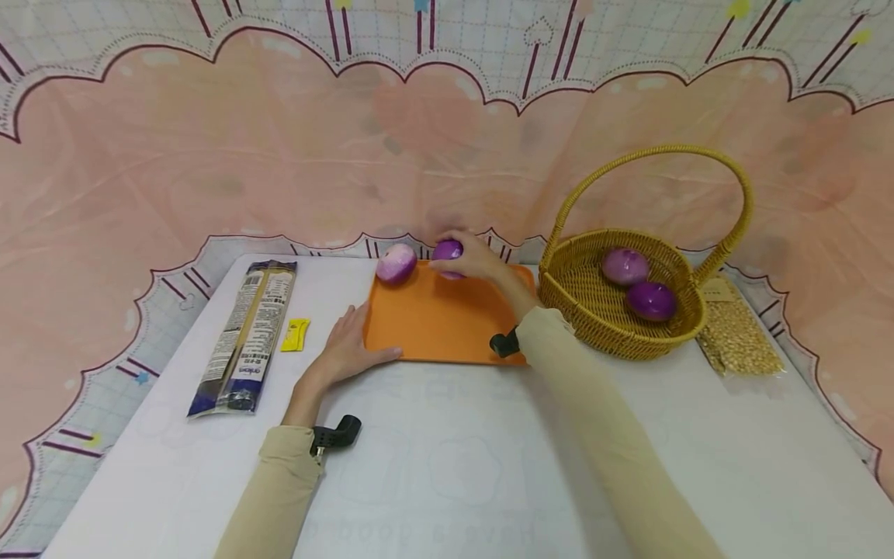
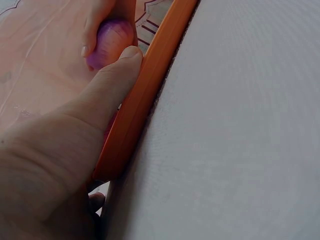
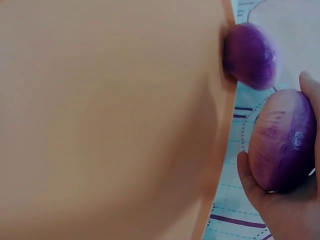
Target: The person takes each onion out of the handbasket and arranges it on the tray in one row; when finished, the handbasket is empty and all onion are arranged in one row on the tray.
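A purple onion is held in my right hand, the thumb and fingers curved round its sides, over the far part of an orange tray. Another purple onion, paler on top, sits at the tray's far left corner. My left hand rests against the tray's near left corner, fingers stretched along the left side and the thumb lying on the front rim. In the left wrist view the held onion shows beyond that thumb.
Right of the tray stands a wicker basket with a tall handle, two purple onions inside. A bag of yellowish kernels lies beside it. At left are a long printed packet and a small yellow sachet. A patterned cloth hangs behind.
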`<action>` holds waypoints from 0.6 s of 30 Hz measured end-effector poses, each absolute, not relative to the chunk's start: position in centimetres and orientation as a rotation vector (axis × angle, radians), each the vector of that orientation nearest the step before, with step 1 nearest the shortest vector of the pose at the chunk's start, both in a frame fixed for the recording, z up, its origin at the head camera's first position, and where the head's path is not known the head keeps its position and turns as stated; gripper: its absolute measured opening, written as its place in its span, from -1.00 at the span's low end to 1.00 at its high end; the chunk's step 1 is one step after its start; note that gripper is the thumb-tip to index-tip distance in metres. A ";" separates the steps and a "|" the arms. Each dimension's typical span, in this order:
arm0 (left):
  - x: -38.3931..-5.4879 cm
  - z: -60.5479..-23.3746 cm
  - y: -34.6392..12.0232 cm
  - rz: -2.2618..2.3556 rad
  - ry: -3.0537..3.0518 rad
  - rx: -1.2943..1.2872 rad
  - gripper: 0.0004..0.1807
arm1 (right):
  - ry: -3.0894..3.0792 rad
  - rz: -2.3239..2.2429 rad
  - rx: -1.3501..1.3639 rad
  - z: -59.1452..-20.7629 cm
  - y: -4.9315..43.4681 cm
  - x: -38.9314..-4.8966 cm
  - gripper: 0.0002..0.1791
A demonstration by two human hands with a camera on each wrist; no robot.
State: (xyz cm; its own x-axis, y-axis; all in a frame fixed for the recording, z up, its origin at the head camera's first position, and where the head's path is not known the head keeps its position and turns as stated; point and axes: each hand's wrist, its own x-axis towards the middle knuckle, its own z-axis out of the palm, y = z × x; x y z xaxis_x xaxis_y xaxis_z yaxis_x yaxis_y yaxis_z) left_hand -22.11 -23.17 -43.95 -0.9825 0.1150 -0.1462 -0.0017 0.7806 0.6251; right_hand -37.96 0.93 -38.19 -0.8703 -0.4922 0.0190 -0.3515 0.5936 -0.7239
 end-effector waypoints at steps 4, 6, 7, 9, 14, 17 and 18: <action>-22.3 -44.1 -23.2 0.979 2.798 0.093 0.27 | 2.640 -1.158 -0.676 -38.6 0.7 -38.0 -0.29; -22.2 -44.1 -23.3 0.983 2.800 0.091 0.27 | 2.647 -1.174 -0.657 -38.7 0.5 -38.0 -0.30; -22.2 -44.1 -23.3 0.985 2.800 0.093 0.27 | 2.651 -1.182 -0.644 -38.8 0.4 -38.0 -0.30; -22.2 -44.1 -23.3 0.986 2.798 0.088 0.26 | 2.646 -1.216 -0.613 -39.1 0.1 -38.1 -0.30; -22.2 -44.1 -23.3 0.982 2.804 0.095 0.26 | 2.617 -1.283 -0.548 -39.5 -0.4 -38.1 -0.30; -22.2 -44.2 -23.3 0.982 2.810 0.102 0.25 | 2.625 -1.274 -0.546 -39.7 -0.7 -38.2 -0.31; -22.3 -44.2 -23.2 0.984 2.812 0.107 0.25 | 2.625 -1.277 -0.551 -39.8 -0.7 -38.3 -0.32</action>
